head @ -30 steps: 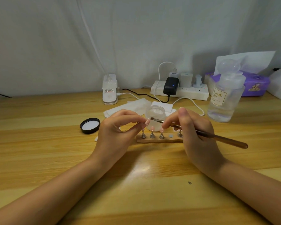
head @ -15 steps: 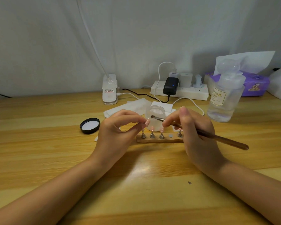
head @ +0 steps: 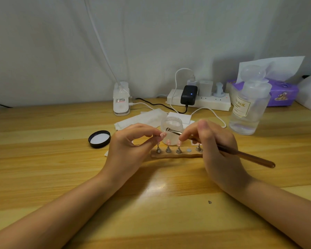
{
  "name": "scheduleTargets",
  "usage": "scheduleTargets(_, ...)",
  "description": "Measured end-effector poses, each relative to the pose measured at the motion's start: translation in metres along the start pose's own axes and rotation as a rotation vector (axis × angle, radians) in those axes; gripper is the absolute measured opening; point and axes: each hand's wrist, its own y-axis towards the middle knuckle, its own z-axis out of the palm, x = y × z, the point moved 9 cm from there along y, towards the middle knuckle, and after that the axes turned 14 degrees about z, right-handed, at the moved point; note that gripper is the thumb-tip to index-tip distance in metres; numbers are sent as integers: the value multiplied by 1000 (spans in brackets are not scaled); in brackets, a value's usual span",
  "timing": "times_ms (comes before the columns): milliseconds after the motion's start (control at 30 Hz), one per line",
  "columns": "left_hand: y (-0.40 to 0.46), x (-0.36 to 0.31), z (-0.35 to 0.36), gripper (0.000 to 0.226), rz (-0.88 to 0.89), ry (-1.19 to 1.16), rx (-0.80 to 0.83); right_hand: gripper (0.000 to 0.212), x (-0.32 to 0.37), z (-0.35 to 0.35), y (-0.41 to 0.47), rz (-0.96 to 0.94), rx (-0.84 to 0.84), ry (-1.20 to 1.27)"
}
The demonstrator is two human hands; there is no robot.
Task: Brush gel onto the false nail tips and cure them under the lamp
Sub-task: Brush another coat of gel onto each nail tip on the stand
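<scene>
My left hand (head: 131,142) pinches a pink false nail tip (head: 162,135) lifted off its stand. My right hand (head: 215,146) grips a brown-handled brush (head: 248,156); its metal tip (head: 169,129) points left, just right of and above the held nail tip, in front of the open clear gel jar (head: 171,125). Below lies a wooden holder bar (head: 176,155) with several metal pegs; two of them carry pink nail tips (head: 168,142). One spot shows a bare round magnet (head: 188,150).
The jar's black lid (head: 99,138) lies to the left. White wipes (head: 142,118) lie behind the jar. At the back stand a white clip lamp base (head: 121,98), a power strip (head: 198,102) with chargers, a clear liquid bottle (head: 249,105) and a purple tissue pack (head: 282,94).
The brush tip has risen slightly and shifted a little toward the held nail tip. Both hands otherwise stay in place.
</scene>
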Motion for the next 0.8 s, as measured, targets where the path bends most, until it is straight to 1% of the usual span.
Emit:
scheduleTargets(67, 0, 1, -1, 17, -9, 2, -8, 38, 10, 6, -4, -110, 26, -52)
scheduleTargets(133, -1, 3, -1, 19, -20, -9, -17, 43, 14, 9, -5, -166, 30, -94)
scheduleTargets(167, -1, 3, -1, 18, -21, -14, -19, 41, 13, 8, -5, -161, 22, -100)
scheduleTargets(233, -1, 2, -1, 17, -23, -25, -27, 40, 6, 2, -2, -83, -6, -64)
scheduleTargets(300, -1, 2, -2, 16, -31, -34, -40, 46, -4, -4, 1, 22, -28, 16)
scheduleTargets(367, -2, 3, -2, 16, -46, -55, -50, 49, -8, -7, 1, 56, -39, 64)
scheduleTargets(467, -2, 4, 0, 16, -52, -73, -39, 44, 1, -4, -1, -20, -23, 20)
scheduleTargets(567, -1, 3, 1, 19, -27, -39, -20, 37, 8, 4, -2, -82, 26, -27)
scheduleTargets(633, -1, 5, 1, 20, -29, -29, -14, 38, 9, 7, -3, -105, 45, -60)
scheduleTargets(700, -1, 5, 1, 22, -37, -35, -6, 43, 9, 5, -4, -113, 25, -74)
scheduleTargets(800, -2, 5, 1, 22, -41, -42, -5, 48, 3, -1, -3, -54, -15, -30)
